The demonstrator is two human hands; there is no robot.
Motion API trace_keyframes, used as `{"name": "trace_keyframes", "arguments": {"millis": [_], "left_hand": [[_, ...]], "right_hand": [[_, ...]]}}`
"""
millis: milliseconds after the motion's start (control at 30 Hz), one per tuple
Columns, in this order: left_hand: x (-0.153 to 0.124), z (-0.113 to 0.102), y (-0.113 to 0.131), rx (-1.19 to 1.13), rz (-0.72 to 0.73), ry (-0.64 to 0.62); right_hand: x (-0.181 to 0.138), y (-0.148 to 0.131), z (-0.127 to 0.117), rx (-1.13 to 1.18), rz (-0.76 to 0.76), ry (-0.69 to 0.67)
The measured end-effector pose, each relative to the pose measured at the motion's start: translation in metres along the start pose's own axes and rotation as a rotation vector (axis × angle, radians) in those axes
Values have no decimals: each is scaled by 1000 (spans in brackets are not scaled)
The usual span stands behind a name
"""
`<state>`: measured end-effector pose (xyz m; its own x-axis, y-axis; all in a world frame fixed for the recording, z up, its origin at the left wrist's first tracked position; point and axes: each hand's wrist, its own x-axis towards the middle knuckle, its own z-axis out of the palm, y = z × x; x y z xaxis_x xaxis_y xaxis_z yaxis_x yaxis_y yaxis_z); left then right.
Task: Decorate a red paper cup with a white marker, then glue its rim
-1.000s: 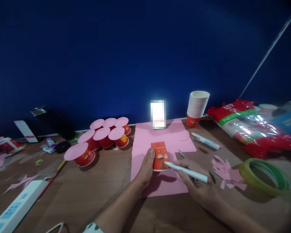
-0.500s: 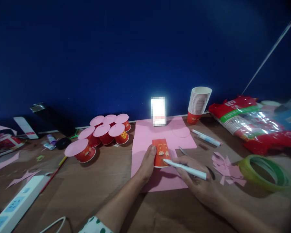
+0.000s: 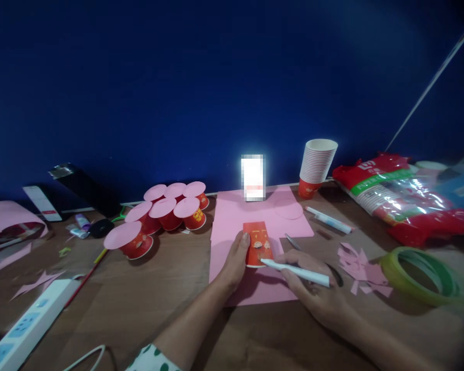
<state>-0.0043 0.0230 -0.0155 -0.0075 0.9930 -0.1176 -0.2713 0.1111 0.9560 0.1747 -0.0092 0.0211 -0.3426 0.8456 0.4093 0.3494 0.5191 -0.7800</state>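
Note:
My left hand [image 3: 235,263] is closed around the left side of a red paper cup [image 3: 258,242] with small printed figures, its white rim toward me. Between the fingers of my right hand [image 3: 313,286] is a white marker [image 3: 299,271], its tip at the lower part of the cup, near the rim. Whether the tip touches the cup I cannot tell. Pink paper sheets [image 3: 251,293] lie beneath the cup, with a pink paper circle [image 3: 288,208] at the far right of them.
Several red cups topped with pink discs [image 3: 121,236] stand left. Right are stacked cups [image 3: 319,161], another marker [image 3: 328,220], pink scraps [image 3: 363,270], a tape roll [image 3: 390,273] and a red plastic package [image 3: 406,201]. A power strip [image 3: 31,322] lies front left; a bright, blurred-out upright rectangle [image 3: 253,178] stands behind.
The marker tip has shifted slightly down the cup, toward its rim. At the far left edge, a pink sheet has moved further into view. My left hand and the cup hold nearly still.

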Motion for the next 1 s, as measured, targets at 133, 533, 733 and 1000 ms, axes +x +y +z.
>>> {"name": "trace_keyframes", "arguments": {"millis": [133,533,733,1000], "left_hand": [[0,1,2,-4,1,0],[-2,1,3,-6,7,-5],[-1,-1,-1,-22,-8,-13],[1,-2,-4,-10,-11,-4]], "right_hand": [[-1,0,0,-3,-1,17],[1,0,2,-7,-44,65],[0,-2,0,-7,23,5],[-1,-2,-2,-7,137,-14]]}}
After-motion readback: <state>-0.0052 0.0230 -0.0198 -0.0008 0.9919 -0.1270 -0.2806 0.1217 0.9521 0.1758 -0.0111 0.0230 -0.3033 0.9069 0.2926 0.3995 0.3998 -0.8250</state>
